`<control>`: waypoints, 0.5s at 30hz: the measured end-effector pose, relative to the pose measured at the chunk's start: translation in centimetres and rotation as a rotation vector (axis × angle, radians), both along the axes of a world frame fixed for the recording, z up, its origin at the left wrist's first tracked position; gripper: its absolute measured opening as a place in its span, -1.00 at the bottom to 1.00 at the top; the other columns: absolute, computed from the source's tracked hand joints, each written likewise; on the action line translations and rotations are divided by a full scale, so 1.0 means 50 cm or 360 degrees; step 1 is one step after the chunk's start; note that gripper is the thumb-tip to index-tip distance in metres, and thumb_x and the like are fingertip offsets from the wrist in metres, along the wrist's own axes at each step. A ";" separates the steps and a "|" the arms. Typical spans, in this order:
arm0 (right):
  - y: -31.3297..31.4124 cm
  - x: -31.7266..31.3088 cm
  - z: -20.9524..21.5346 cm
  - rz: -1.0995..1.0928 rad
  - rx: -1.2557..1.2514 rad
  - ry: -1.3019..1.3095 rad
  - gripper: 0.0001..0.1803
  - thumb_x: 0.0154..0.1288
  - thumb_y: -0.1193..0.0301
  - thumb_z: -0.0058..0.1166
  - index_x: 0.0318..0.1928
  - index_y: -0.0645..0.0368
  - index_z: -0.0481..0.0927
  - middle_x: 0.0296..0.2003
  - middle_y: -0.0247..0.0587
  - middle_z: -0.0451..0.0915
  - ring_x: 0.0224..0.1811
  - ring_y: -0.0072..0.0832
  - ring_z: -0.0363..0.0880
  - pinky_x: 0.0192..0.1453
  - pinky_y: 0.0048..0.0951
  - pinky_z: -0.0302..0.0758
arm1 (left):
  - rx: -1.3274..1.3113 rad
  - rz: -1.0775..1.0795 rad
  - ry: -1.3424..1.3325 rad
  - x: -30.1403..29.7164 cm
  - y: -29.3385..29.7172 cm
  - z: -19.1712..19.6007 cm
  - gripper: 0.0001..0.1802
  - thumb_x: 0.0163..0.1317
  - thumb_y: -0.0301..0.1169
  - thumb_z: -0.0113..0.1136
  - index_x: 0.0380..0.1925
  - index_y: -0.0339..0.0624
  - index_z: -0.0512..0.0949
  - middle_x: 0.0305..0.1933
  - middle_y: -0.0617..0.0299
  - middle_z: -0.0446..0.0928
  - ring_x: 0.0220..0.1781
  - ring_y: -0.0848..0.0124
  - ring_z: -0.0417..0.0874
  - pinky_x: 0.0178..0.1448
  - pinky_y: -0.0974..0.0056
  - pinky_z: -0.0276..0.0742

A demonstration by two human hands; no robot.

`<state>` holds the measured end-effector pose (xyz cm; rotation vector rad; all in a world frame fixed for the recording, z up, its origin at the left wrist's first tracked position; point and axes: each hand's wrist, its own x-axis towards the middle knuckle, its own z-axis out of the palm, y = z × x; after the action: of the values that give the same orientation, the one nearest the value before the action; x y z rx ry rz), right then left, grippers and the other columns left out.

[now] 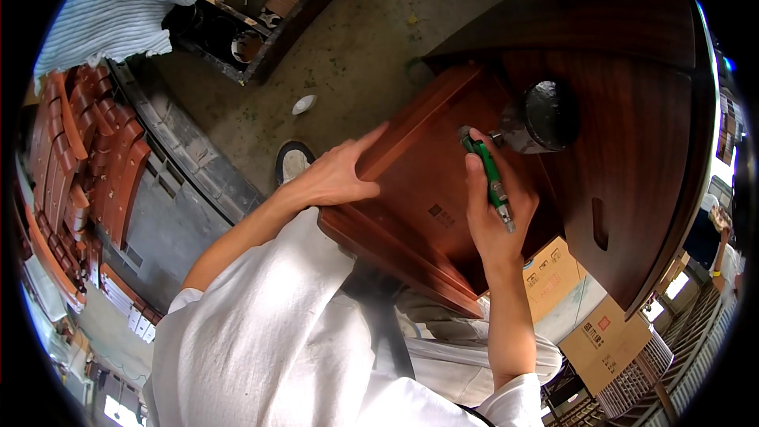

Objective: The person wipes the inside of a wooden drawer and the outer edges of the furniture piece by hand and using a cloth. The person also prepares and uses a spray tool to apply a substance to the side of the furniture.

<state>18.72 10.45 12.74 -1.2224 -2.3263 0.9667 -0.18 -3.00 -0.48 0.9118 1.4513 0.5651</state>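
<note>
Bright daylight, strongest at the right rim with blown-out glare along the curved wooden panel [632, 150], soft shadow beneath it, heavy fisheye bending and black corners, white sleeve [261, 332] perhaps slightly overexposed, edges blurred.

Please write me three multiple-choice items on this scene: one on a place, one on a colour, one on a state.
1. Where is the left hand?
A. on the wood panel's left edge
B. on the cardboard box
C. on the floor

2. What colour is the handle of the tool?
A. red
B. green
C. yellow

3. How does the right hand stand?
A. open and flat
B. hanging empty
C. closed around the tool

Answers: 1 A, its fingers lie along the panel's edge; 2 B, the handle shows green above the fist; 3 C, the fingers wrap the tool, its tip near a black round part.
</note>
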 end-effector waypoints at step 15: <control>0.001 -0.006 -0.010 0.0013 -0.0021 0.0026 -0.71 0.45 0.49 0.31 0.12 0.29 0.76 -0.08 0.07 0.81 -0.05 -0.25 0.84 0.05 -0.37 0.68 | 0.0011 -0.0003 -0.0011 -0.001 0.000 -0.001 0.19 0.04 -0.29 0.32 0.72 0.02 -0.02 0.29 -0.30 0.50 0.28 -0.13 0.57 0.43 0.06 0.46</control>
<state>18.41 10.51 12.26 -1.2067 -2.3175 0.9926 -0.23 -3.01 -0.51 0.9158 1.4425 0.5716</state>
